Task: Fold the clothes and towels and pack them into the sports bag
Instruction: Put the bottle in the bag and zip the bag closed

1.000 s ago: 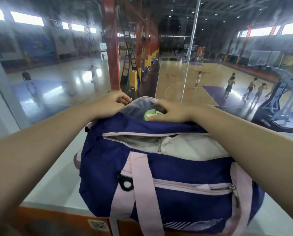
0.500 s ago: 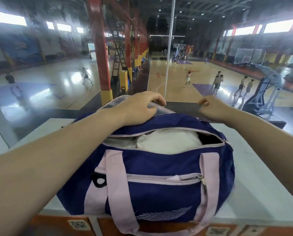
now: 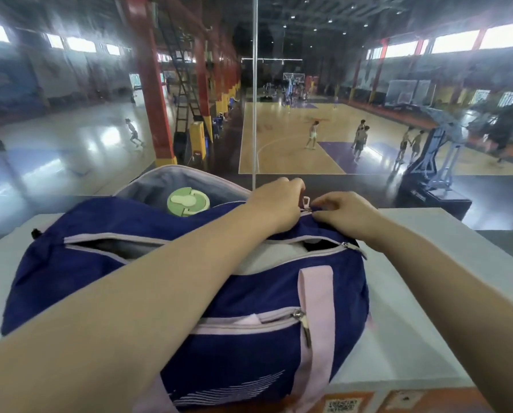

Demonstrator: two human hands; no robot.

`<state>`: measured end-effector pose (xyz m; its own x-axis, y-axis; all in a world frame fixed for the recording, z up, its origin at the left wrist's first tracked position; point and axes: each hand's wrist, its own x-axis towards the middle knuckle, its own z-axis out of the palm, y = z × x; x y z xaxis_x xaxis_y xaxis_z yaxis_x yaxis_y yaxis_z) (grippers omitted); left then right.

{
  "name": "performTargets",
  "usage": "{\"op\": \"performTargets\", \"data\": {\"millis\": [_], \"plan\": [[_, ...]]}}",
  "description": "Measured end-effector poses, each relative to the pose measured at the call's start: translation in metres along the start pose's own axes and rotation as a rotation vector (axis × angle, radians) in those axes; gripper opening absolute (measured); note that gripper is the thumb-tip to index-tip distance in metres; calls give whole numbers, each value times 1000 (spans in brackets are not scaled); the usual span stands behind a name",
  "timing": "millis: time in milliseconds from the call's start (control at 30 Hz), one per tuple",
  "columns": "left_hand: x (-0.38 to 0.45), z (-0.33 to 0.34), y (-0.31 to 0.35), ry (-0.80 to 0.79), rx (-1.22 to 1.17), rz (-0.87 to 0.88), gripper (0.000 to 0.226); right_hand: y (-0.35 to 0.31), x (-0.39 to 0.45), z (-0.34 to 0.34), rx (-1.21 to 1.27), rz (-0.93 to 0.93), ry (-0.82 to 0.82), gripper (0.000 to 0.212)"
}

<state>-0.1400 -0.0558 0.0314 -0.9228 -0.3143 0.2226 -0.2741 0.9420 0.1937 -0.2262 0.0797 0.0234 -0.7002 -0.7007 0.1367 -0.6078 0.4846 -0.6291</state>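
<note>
A navy sports bag (image 3: 243, 332) with pink straps lies on a white ledge (image 3: 428, 308). Its top opening gapes, showing pale folded cloth (image 3: 267, 257) inside. A green bottle lid (image 3: 187, 201) sticks out of the far pocket, whose grey flap stands up. My left hand (image 3: 274, 204) grips the bag's far right edge beside a zipper pull (image 3: 306, 203). My right hand (image 3: 343, 211) pinches the fabric just right of that pull. Both forearms cross over the bag.
A glass pane with a vertical metal post (image 3: 254, 93) rises right behind the ledge. Beyond it lies a basketball hall with several players. The ledge's near edge shows an orange strip with QR stickers (image 3: 340, 406).
My left hand slid right along the far edge, uncovering the green lid. Both hands now meet at the zipper pull. The view shifted, so the bag sits further left.
</note>
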Motion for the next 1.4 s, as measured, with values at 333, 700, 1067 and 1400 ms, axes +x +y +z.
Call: {"op": "performTargets", "data": {"millis": [333,700,1067,1400], "plan": [[-3,-1,-19,-87,-348,54,27,10,7,12,-122,-82,81,15],[-9,5,-18,133,-538,-90,15,19,7,21,-188,-344,139,25],[-27,-23,-50,274,-514,-365,17,22,11,17,-260,-237,180,20],[-92,-73,-128,320,-90,-434,25,-45,13,25,-465,-160,67,32]]}}
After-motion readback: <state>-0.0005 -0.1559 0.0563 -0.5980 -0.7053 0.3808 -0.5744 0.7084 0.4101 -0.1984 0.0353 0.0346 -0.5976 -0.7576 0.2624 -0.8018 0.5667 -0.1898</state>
